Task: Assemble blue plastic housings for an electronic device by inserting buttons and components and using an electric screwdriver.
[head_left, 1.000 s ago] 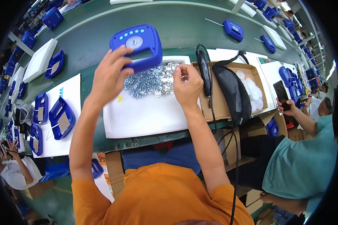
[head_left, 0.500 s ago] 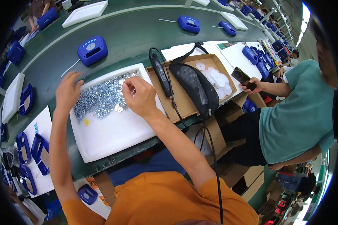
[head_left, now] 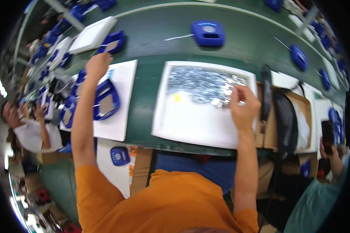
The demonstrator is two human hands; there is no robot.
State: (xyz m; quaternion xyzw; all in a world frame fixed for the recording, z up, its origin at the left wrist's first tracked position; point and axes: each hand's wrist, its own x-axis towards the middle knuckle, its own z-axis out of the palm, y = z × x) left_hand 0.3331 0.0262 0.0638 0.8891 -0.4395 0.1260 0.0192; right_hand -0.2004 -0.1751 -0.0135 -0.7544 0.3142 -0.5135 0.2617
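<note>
My left hand reaches far forward on the left, at the near edge of a blue plastic casing lying on the green conveyor. Motion blur smears its fingers, so I cannot tell whether they grip the casing. Above the right part of a white foam tray, my right hand is closed in a pinch. Something small and pale shows at its fingers, too blurred to name. Small silvery metal washers fill the far half of the tray, with a yellow scrap beside them.
Open blue casings lie on a white board to the left. A closed blue unit with a white strap sits on the conveyor ahead. Right of the tray are a black mesh bag and a cardboard box. A person holds a phone at far right.
The view has swung left. My left hand has gone from beside the foam tray to the blue casing on the conveyor. My right hand stays pinched over the tray's right side.
</note>
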